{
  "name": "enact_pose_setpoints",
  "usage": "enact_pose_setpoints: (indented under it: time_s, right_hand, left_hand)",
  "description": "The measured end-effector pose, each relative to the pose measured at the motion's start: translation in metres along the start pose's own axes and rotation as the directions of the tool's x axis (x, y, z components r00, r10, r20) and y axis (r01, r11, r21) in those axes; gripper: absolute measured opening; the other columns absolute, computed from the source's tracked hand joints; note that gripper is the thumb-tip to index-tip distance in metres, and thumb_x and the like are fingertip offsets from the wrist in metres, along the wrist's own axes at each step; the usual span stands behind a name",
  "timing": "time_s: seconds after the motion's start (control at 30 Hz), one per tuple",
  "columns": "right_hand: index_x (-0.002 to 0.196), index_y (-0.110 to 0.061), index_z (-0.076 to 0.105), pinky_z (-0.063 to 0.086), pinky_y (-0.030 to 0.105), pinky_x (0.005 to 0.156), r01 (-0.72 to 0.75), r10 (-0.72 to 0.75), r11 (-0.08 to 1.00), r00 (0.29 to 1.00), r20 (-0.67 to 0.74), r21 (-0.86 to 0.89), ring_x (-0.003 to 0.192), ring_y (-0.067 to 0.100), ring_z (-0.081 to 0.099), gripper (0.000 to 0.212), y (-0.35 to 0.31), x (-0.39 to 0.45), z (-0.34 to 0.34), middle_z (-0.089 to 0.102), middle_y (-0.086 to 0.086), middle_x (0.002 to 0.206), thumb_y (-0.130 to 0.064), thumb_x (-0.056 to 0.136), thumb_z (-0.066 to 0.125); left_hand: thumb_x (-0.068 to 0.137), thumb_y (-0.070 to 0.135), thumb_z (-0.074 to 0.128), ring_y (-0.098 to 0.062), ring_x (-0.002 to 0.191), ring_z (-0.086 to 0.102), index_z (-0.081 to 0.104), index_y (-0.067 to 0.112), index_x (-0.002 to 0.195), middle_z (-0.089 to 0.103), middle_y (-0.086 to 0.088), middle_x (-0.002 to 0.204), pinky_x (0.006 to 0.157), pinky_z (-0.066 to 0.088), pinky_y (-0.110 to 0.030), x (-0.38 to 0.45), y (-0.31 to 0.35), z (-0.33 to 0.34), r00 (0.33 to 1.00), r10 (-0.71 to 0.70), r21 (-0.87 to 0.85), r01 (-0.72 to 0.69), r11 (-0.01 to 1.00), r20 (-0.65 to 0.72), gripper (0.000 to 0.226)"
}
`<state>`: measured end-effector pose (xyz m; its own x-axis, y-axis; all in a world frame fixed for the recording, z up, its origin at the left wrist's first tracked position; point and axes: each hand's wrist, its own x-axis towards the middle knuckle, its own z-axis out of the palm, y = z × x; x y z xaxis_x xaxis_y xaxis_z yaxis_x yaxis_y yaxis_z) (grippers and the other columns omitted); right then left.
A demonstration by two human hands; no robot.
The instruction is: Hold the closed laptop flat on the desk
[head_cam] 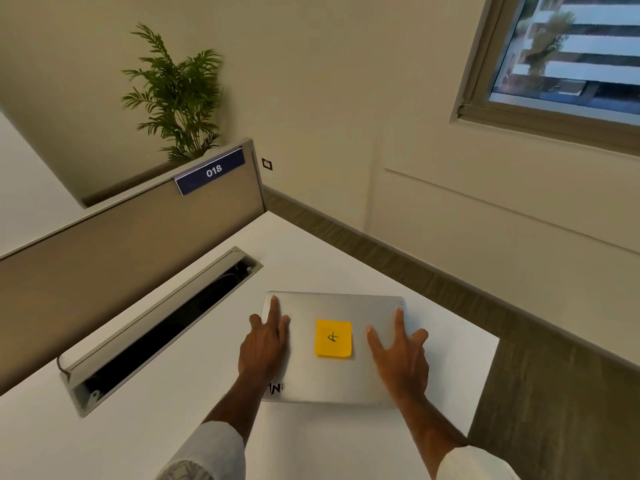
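Potted plant [176,95] behind divider [131,237]; window [568,50] at right

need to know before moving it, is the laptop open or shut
Shut. The laptop lies flat on the desk, lid down, sticky note on top, left hand and right hand flat on it.

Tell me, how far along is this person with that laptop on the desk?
Done so far: the silver laptop lies shut on the white desk, a yellow sticky note stuck to its lid. In hand: the left hand and right hand rest flat on the lid, fingers straight. Left: the lid is not yet lifted.
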<state>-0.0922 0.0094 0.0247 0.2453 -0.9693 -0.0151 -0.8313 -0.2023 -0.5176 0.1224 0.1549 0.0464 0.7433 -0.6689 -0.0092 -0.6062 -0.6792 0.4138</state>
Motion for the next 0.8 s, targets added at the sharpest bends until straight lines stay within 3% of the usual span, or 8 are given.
enact_pose_setpoints:
  time_s: [0.2, 0.37, 0.63, 0.8]
  right_hand:
    - [0.153, -0.037, 0.011, 0.062, 0.038, 0.076, 0.045, -0.044, 0.999, 0.999, 0.028, -0.030, 0.094, 0.025, 0.063, 0.094, -0.029, -0.020, 0.010, 0.040, 0.013, 0.122, -0.088, 0.075, 0.022]
    - [0.154, -0.036, 0.014, 0.061, 0.037, 0.076, 0.086, -0.084, 0.996, 0.995, 0.050, -0.031, 0.095, 0.027, 0.063, 0.091, -0.048, -0.041, 0.018, 0.040, 0.013, 0.124, -0.085, 0.079, 0.030]
    - [0.155, -0.036, 0.009, 0.062, 0.036, 0.078, 0.149, -0.143, 0.987, 0.984, 0.102, -0.056, 0.096, 0.025, 0.063, 0.091, -0.086, -0.075, 0.034, 0.040, 0.014, 0.127, -0.084, 0.080, 0.030]
    - [0.155, -0.036, 0.009, 0.062, 0.037, 0.078, 0.208, -0.200, 0.976, 0.972, 0.121, -0.063, 0.097, 0.025, 0.064, 0.093, -0.114, -0.099, 0.048, 0.040, 0.014, 0.128, -0.085, 0.078, 0.026]
  left_hand:
    - [0.105, 0.056, 0.018, -0.020, 0.076, 0.064, 0.007, 0.035, 0.159, 0.047, -0.017, 0.132, 0.069, 0.058, -0.036, -0.015, -0.034, -0.018, 0.997, -0.062, 0.000, 0.062, 0.998, -0.040, 0.059]
    - [0.104, 0.056, 0.019, -0.014, 0.067, 0.052, 0.009, 0.034, 0.158, 0.049, -0.017, 0.129, 0.066, 0.055, -0.034, -0.034, -0.061, -0.029, 0.990, -0.118, -0.016, 0.117, 0.993, -0.072, 0.059]
    - [0.105, 0.053, 0.022, -0.022, 0.079, 0.064, 0.010, 0.032, 0.160, 0.049, -0.017, 0.130, 0.074, 0.059, -0.037, -0.057, -0.108, -0.055, 0.976, -0.199, -0.022, 0.198, 0.980, -0.093, 0.060]
    - [0.103, 0.055, 0.020, -0.021, 0.082, 0.061, 0.007, 0.032, 0.160, 0.048, -0.016, 0.131, 0.076, 0.057, -0.037, -0.073, -0.145, -0.072, 0.961, -0.250, -0.034, 0.248, 0.968, -0.114, 0.063]
